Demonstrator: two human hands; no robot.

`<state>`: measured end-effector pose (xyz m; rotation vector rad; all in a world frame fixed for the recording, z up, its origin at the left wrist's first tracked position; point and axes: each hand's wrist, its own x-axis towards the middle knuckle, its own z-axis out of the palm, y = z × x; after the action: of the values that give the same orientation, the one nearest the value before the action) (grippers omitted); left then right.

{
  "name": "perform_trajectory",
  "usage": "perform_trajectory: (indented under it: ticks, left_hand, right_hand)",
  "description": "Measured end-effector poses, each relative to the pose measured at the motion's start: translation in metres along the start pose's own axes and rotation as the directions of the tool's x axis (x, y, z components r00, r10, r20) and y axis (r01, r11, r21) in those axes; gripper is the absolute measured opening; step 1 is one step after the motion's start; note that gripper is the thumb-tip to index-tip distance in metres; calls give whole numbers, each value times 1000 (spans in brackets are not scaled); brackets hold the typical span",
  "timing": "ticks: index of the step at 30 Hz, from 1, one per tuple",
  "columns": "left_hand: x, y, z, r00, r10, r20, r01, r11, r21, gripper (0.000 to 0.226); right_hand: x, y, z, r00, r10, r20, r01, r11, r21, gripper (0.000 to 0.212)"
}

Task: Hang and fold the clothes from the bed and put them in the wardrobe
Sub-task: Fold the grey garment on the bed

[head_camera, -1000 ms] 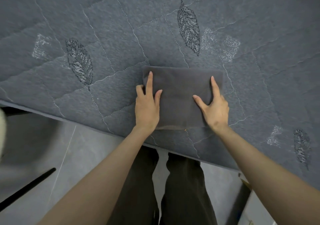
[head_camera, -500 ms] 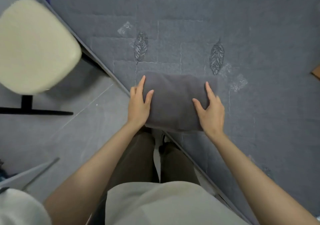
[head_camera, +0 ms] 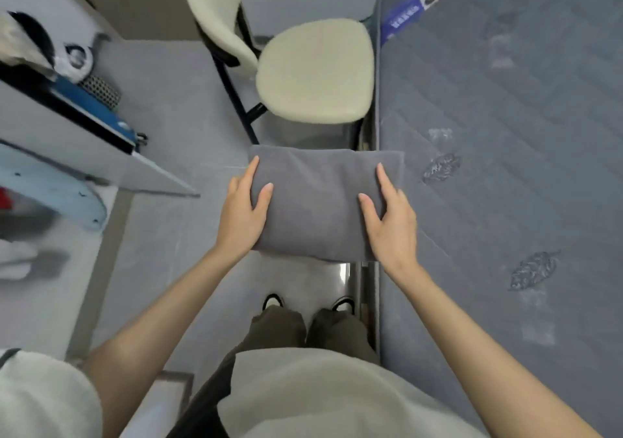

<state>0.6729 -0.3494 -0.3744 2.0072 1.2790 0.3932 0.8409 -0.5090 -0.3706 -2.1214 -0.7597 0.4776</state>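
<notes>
Now, you hold the folded grey garment [head_camera: 320,201] clear of any surface, out in front of your waist. Nothing carries it but your hands, and its right end sits over the left edge of the bed [head_camera: 505,174] while the rest hangs above the floor. Your left hand [head_camera: 244,211] clasps the left end, with the thumb laid on top and the forefinger straight along the side. Your right hand [head_camera: 392,222] does the same at the right end. The other fingers go underneath, where you cannot see them, so the bundle looks pinched between thumbs and hidden fingers. Folding of this piece looks done, and the step in hand reads as carrying it off to the wardrobe. The next move calls for keeping both ends level and lightly squeezed so the layers do not slip apart, and for steering round the cream chair [head_camera: 317,73] straight ahead, just beside the bed's edge. At your left stands an open shelf unit [head_camera: 77,127] holding blurred blue things; whether it is the wardrobe cannot be told. A blue label [head_camera: 403,19] at the bed's far left corner bears white writing, too blurred to read. No other writing shows.
</notes>
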Motion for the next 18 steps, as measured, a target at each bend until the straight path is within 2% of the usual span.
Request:
perform_trajectory:
  ticks: [4,8,18]
  left_hand:
    - [-18,-27,-74,979,-122,-165,117,992,-40,55]
    - [-38,-53,-142,927,-207,-313,200,978,-55,55]
    - [-89,-106,-314,748,-336,-573,324,938,-127,55]
  right_hand:
    - [6,-68,35,975,-163,148,160,987,35,56]
    - [3,-133,73,917,-302,262,289,953,86,54]
    - [-26,-307,167,688,-571,447,523,818,241,54]
